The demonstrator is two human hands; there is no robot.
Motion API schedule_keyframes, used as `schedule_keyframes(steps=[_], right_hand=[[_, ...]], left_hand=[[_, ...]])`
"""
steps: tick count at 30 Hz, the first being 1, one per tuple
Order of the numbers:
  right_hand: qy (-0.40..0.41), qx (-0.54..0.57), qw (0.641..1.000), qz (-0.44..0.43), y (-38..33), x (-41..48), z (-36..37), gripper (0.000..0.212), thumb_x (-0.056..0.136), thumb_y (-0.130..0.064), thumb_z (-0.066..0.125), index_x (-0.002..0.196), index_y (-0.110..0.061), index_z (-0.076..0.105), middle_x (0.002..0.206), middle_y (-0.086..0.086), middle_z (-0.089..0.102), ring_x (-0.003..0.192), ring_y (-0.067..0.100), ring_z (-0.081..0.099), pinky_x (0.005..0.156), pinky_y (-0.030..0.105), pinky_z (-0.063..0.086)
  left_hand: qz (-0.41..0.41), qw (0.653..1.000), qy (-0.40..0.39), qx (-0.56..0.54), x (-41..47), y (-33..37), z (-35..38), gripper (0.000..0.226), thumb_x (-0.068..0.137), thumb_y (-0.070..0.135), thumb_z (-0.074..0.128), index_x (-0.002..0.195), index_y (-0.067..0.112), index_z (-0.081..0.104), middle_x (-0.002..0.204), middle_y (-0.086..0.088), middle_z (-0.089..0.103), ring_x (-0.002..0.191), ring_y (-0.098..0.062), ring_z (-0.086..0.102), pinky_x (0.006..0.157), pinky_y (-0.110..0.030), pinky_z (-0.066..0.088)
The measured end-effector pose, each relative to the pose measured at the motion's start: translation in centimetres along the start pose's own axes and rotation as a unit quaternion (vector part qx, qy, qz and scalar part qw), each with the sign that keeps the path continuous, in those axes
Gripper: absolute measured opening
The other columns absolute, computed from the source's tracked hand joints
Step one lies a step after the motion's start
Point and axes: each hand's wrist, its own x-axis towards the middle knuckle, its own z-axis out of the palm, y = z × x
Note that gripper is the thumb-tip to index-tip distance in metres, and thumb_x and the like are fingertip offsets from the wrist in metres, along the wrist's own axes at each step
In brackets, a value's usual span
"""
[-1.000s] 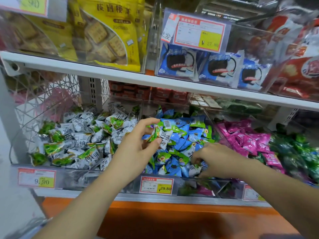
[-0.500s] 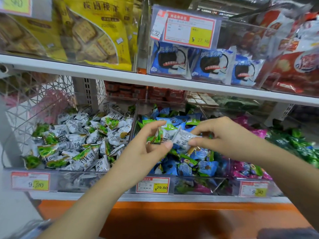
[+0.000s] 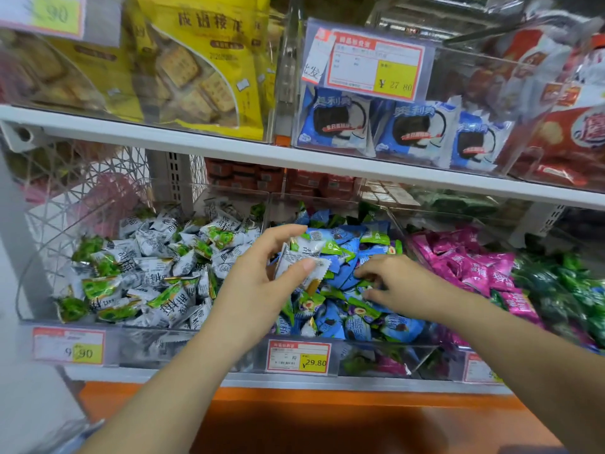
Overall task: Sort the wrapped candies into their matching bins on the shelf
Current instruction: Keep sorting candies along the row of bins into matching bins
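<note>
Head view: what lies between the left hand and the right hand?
Blue-wrapped candies fill the gap between the left hand, gripping white-wrapped candies, and the right hand; head view shows it.

A few white-green candies [image 3: 301, 261] sit pinched in the left hand [image 3: 258, 290] above the middle bin [image 3: 376, 352] of blue candies [image 3: 355, 322]. A white-green pile [image 3: 157, 273] lies left of it and pink candies [image 3: 471, 262] right.

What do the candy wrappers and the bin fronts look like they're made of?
Wrappers: thin glossy printed film, likely plastic or foil laminate; they crinkle, catch highlights and show serrated sealed ends, as on the white candies the left hand holds. Bin fronts: clear rigid plastic, probably acrylic; candies show through, edges glint.
</note>
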Motion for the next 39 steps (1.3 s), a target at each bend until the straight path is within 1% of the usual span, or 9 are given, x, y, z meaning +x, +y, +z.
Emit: schedule_keyframes(steps=[6,9,12,15,21,26,30,35,39], right_hand=[[-0.014,-0.022,0.999,0.032,-0.2,0.7,0.9,0.036,0.086,-0.013,0.063,0.121,-0.019,0.055,0.087,-0.013,0.041,0.085,0.012,0.045,0.072,0.025,0.039],[-0.039,-0.038,0.998,0.035,-0.1,0.4,0.7,0.031,0.084,-0.015,0.064,0.113,-0.020,0.054,0.106,-0.004,0.049,0.092,0.015,0.048,0.081,0.031,0.045],[-0.051,-0.022,0.997,0.043,0.1,0.2,0.3,0.024,0.083,-0.018,0.068,0.105,-0.019,0.059,0.094,-0.006,0.056,0.082,0.012,0.051,0.077,0.030,0.046],[-0.055,-0.028,0.997,0.051,0.2,0.0,-0.2,0.016,0.082,-0.026,0.072,0.095,-0.022,0.064,0.079,-0.013,0.056,0.075,0.008,0.054,0.073,0.027,0.049],[0.120,0.005,0.993,0.014,-1.8,-0.6,-3.1,0.012,0.086,-0.029,0.067,0.083,-0.030,0.055,0.076,-0.013,0.052,0.067,0.002,0.048,0.061,0.021,0.036],[0.184,0.225,0.955,-0.057,-8.6,1.4,-3.3,0.010,0.086,-0.028,0.066,0.089,-0.029,0.057,0.076,-0.013,0.052,0.064,-0.003,0.047,0.059,0.012,0.037],[0.183,0.333,0.923,-0.057,-12.7,5.7,-2.6,0.012,0.090,-0.024,0.062,0.101,-0.020,0.060,0.075,-0.010,0.054,0.065,-0.001,0.048,0.061,0.014,0.039],[0.171,0.324,0.930,-0.034,-11.7,6.9,-2.6,0.024,0.093,-0.021,0.058,0.116,-0.018,0.060,0.088,-0.013,0.059,0.086,0.008,0.059,0.080,0.022,0.048],[0.139,0.255,0.956,-0.039,-8.2,4.6,-1.5,0.014,0.092,-0.020,0.059,0.103,-0.027,0.065,0.098,-0.011,0.064,0.089,0.003,0.059,0.069,0.004,0.043]], left_hand=[[0.004,0.998,0.043,0.042,0.2,-0.3,-2.8,0.037,0.074,0.051,0.054,0.111,0.056,0.049,0.115,0.043,0.042,0.099,0.036,0.033,0.082,-0.003,0.029],[-0.015,0.995,0.071,0.075,0.1,-1.1,-4.7,0.036,0.085,0.041,0.058,0.118,0.049,0.048,0.118,0.033,0.044,0.090,0.037,0.033,0.078,-0.004,0.030],[-0.034,0.986,0.095,0.134,-0.1,-1.4,-6.0,0.035,0.091,0.033,0.057,0.123,0.044,0.048,0.124,0.015,0.051,0.090,0.018,0.046,0.074,-0.016,0.042],[-0.050,0.978,0.107,0.173,-0.1,-1.4,-6.6,0.038,0.092,0.030,0.058,0.128,0.039,0.048,0.137,0.002,0.053,0.119,-0.020,0.052,0.091,-0.040,0.046],[-0.063,0.951,0.080,0.293,0.7,-3.0,-7.9,0.046,0.093,0.027,0.058,0.137,0.032,0.046,0.143,-0.001,0.046,0.125,-0.022,0.046,0.098,-0.036,0.040],[-0.052,0.906,0.099,0.408,0.8,-3.7,-8.2,0.048,0.096,0.031,0.053,0.141,0.034,0.040,0.144,0.001,0.043,0.082,-0.023,0.062,0.076,-0.039,0.052],[-0.067,0.863,0.116,0.487,1.0,-4.7,-8.7,0.052,0.097,0.036,0.048,0.147,0.032,0.031,0.153,-0.002,0.031,0.109,-0.027,0.059,0.100,-0.049,0.035],[-0.078,0.814,0.104,0.567,1.2,-5.1,-8.6,0.056,0.096,0.047,0.043,0.148,0.036,0.026,0.160,-0.007,0.011,0.131,-0.039,0.035,0.102,-0.052,0.033],[-0.061,0.829,0.122,0.542,1.5,-4.8,-8.6,0.049,0.093,0.044,0.053,0.140,0.033,0.044,0.155,-0.010,0.026,0.127,-0.043,0.035,0.097,-0.056,0.035]])
